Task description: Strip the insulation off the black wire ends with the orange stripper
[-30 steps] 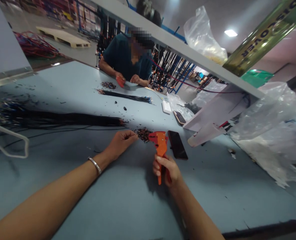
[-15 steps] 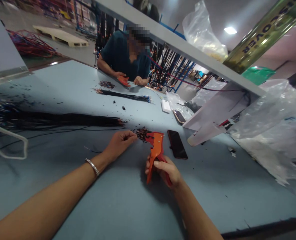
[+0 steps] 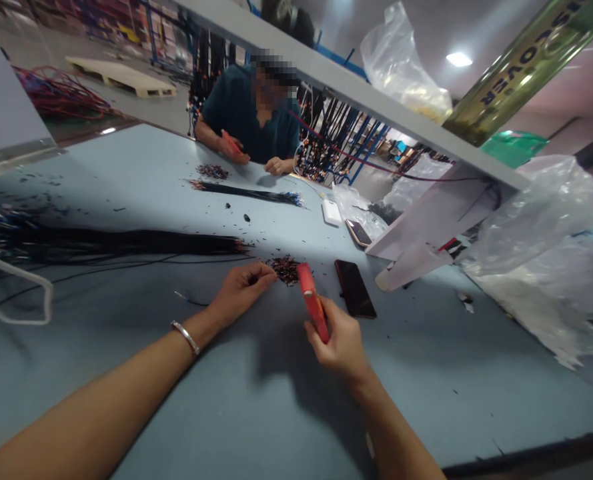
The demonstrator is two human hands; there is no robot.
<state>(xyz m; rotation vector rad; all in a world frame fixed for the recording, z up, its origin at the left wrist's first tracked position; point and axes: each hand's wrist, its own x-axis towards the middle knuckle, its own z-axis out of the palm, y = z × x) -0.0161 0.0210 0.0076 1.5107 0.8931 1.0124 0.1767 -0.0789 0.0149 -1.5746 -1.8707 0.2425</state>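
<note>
Once I had turned the red wire stripper (image 3: 313, 303) edge-on beside the pile of clippings (image 3: 285, 269), seemingly partway through stripping, my right hand (image 3: 343, 340) gripped its handles while my left hand (image 3: 241, 288) pressed its fingertips together, on what I couldn't tell.

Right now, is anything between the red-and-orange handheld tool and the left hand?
Yes: a loose pile of small dark and copper-coloured clippings lies on the pale-blue tabletop between the left hand and the red-and-orange handheld tool in the right hand. Nothing taller is visible in that gap.
</note>
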